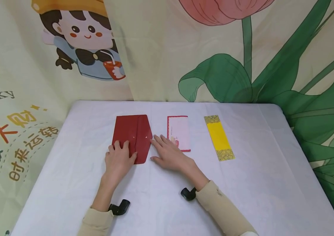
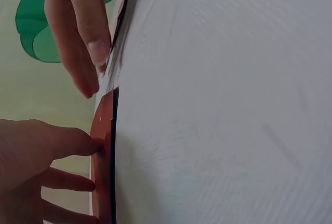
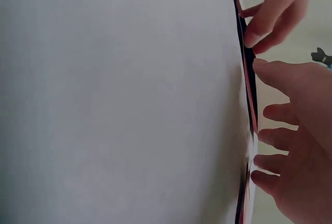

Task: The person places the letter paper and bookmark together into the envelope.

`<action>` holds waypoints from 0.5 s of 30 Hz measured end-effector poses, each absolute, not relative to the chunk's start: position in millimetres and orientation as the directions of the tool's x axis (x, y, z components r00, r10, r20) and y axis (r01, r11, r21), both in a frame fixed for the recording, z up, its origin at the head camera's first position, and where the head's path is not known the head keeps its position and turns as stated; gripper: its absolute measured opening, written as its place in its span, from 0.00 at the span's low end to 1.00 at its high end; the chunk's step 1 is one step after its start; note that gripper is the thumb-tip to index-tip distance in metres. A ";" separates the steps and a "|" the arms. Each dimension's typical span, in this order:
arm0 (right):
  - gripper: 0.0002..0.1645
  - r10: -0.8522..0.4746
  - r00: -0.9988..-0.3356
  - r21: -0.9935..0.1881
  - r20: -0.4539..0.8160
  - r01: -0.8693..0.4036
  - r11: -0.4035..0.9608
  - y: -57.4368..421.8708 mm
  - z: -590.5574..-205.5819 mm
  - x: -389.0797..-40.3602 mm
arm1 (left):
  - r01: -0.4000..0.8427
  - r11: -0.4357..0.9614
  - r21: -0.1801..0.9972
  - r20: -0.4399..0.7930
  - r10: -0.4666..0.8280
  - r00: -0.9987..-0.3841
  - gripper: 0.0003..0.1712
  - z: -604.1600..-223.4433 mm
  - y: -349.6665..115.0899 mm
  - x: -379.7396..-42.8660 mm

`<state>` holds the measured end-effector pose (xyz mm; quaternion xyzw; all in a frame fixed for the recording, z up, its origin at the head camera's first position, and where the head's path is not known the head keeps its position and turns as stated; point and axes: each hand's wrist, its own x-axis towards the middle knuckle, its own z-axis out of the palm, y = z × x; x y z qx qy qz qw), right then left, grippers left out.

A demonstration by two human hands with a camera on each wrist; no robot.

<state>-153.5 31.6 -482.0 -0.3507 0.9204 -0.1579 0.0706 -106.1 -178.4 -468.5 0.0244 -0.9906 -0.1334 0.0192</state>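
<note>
A dark red envelope (image 1: pixel 127 129) lies flat on the white-covered table, its pointed flap (image 1: pixel 144 131) spread out to the right. My left hand (image 1: pixel 120 159) rests on its lower part, fingertips and thumb spread and pressing on the red surface. The right hand (image 1: pixel 171 154) hovers low at the flap's right edge with extended fingers, the fingertips right at the flap's point. Behind that hand lies a pale pink card (image 1: pixel 180 129) with red borders, its lower left part partly hidden. In the left wrist view, the left thumb touches the envelope (image 2: pixel 105 156).
To the right of the card lies a yellow strip (image 1: pixel 220 136) with glittery gold ends, slightly slanted. The white tablecloth (image 1: pixel 258 183) reaches back to a printed fabric backdrop (image 1: pixel 155 49). Black wrist cameras (image 1: pixel 120 207) stick out by both sleeves.
</note>
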 end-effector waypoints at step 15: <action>0.39 -0.719 -0.691 -0.236 -0.076 -0.688 0.686 -10.5 -477.3 -169.2 | -0.054 0.961 0.270 -0.020 -0.051 -0.999 0.37 -467.2 -182.3 -108.2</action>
